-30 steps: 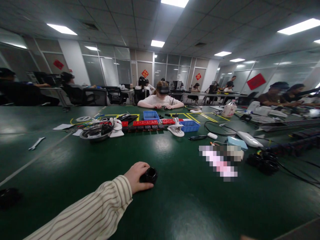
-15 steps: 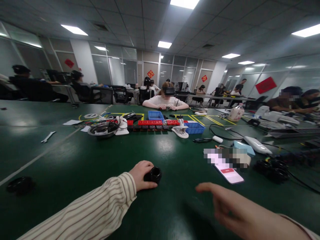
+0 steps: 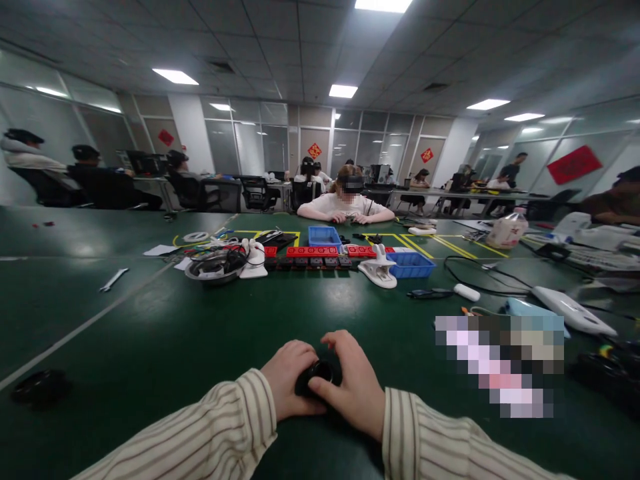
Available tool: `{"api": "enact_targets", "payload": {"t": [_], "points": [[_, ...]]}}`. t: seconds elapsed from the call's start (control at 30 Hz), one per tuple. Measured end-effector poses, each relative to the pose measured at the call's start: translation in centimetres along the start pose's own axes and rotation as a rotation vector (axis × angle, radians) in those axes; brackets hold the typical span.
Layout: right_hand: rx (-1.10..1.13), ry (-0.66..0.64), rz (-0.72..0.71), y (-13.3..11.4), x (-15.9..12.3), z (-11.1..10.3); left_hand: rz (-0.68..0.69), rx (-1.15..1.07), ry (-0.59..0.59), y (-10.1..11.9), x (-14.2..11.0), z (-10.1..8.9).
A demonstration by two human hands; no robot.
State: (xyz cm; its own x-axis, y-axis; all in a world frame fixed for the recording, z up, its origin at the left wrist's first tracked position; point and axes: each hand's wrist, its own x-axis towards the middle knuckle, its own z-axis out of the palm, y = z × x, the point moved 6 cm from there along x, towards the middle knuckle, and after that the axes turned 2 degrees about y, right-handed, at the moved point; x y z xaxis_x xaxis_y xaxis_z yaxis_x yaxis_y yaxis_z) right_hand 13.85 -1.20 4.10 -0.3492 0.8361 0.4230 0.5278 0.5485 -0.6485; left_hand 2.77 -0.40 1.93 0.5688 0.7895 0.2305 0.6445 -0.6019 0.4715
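Note:
A black hollow round part (image 3: 320,370) stands near the front of the green table, its dark opening facing up toward me. My left hand (image 3: 286,379) wraps it from the left, thumb along the near side and fingers behind. From the right, my right hand (image 3: 356,387) closes around the same part, with its thumb across the near rim and its index finger curved past the far side. Both palms cover much of the part, so its lower body is hidden. What exactly it is, I cannot make out.
Ahead lie a metal bowl of cables (image 3: 215,270), a row of red and black blocks (image 3: 320,253), a white clamp (image 3: 380,270) and a blue bin (image 3: 413,264). A wrench (image 3: 114,280) and black coil (image 3: 41,388) are left; a blurred phone (image 3: 493,367) is right. Opposite sits a person (image 3: 345,200).
My right hand has come in from the right, where it hung apart above the table, and now reaches the black part. My left hand has kept its hold. The view has turned slightly left.

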Motion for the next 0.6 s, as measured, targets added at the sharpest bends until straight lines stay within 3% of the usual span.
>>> {"api": "enact_targets", "payload": {"t": [0.17, 0.37, 0.6], "points": [[0.019, -0.114, -0.111, -1.0, 0.5, 0.1, -0.026, -0.040, -0.024, -0.3, 0.2, 0.1], [0.207, -0.186, -0.350, -2.7, 0.0, -0.4, 0.051, -0.032, -0.092, 0.1, 0.2, 0.3], [0.213, -0.220, -0.395, -3.4, 0.0, -0.8, 0.022, -0.036, -0.057, -0.5, 0.0, 0.7]]}}
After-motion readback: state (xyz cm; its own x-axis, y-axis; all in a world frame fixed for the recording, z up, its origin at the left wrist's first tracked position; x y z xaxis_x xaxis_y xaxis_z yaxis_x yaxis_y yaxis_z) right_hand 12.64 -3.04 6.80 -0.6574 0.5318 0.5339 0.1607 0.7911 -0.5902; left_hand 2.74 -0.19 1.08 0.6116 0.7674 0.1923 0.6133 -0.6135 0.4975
